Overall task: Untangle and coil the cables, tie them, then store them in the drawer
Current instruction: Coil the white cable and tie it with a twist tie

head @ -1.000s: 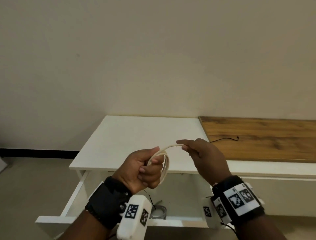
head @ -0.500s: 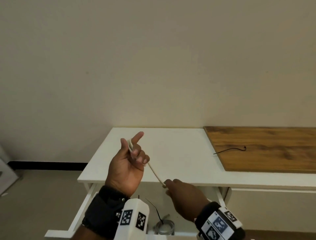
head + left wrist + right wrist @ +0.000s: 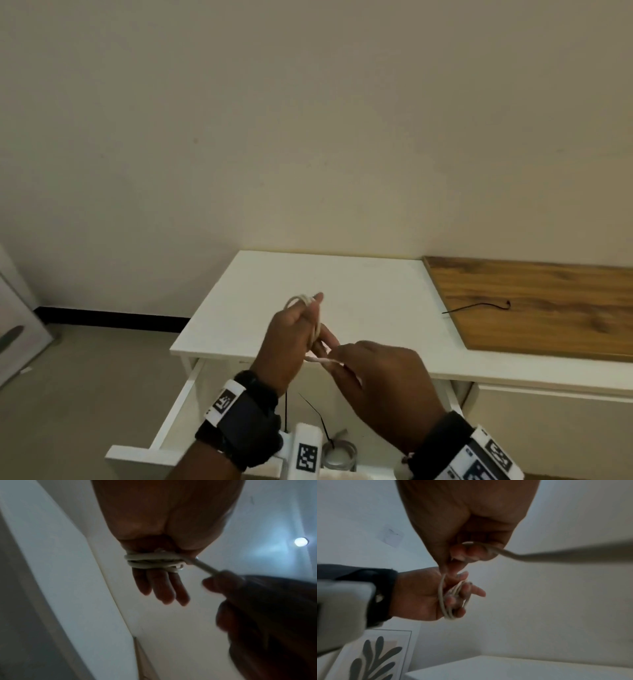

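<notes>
A white cable (image 3: 301,302) is wound in several loops round the fingers of my left hand (image 3: 291,337), above the front edge of the white table (image 3: 370,284). In the left wrist view the coil (image 3: 152,561) crosses the base of the outstretched fingers (image 3: 163,588). My right hand (image 3: 383,377) sits just right of it and pinches the cable's free strand (image 3: 320,359), pulled taut from the coil. The right wrist view shows that pinch (image 3: 464,557) and the coil (image 3: 448,601) on the left hand (image 3: 423,596). The open drawer (image 3: 171,418) lies below both hands.
Inside the drawer lie a coiled cable (image 3: 339,457) and a thin black tie (image 3: 313,409). Another thin black tie (image 3: 476,306) lies on the wooden top (image 3: 548,329) at the right. A framed leaf picture (image 3: 373,655) leans by the wall. Bare floor (image 3: 85,394) lies to the left.
My right hand has risen from below the table edge to just beside the left hand, carrying the strand with it. The left hand has turned and holds more loops.
</notes>
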`<move>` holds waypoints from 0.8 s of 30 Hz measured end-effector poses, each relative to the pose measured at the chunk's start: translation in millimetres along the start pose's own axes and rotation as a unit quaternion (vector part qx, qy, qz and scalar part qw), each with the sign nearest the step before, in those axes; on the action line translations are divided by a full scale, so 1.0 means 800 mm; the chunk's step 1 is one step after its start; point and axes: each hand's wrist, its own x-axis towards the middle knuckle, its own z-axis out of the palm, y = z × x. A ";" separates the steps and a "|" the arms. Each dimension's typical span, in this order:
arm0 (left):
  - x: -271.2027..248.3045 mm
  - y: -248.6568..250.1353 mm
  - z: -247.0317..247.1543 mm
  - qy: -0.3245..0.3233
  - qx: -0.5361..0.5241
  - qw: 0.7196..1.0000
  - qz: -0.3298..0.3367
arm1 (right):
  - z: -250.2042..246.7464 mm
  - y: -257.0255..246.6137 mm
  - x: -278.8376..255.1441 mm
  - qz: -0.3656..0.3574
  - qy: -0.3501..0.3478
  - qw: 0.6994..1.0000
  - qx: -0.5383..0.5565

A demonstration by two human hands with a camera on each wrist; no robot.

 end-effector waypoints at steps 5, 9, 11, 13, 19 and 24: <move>-0.009 -0.003 0.015 -0.127 0.016 0.992 -0.022 | -0.022 0.032 0.002 0.053 0.109 0.993 0.008; -0.004 0.007 0.009 -0.213 -0.028 0.975 -0.050 | -0.017 0.053 0.001 0.106 0.081 0.989 0.069; 0.001 0.008 0.002 -0.226 -0.004 0.972 -0.063 | -0.017 0.057 0.002 0.110 0.044 0.986 0.114; 0.005 0.006 -0.015 -0.197 0.020 0.977 -0.077 | -0.021 0.065 0.002 0.146 -0.048 0.976 0.151; 0.007 -0.003 -0.044 -0.205 0.039 0.970 -0.126 | -0.031 0.094 -0.004 0.163 -0.111 0.980 0.000; -0.001 -0.002 -0.004 -0.380 -0.153 0.896 -0.171 | -0.036 0.096 -0.003 0.142 0.103 0.981 -0.081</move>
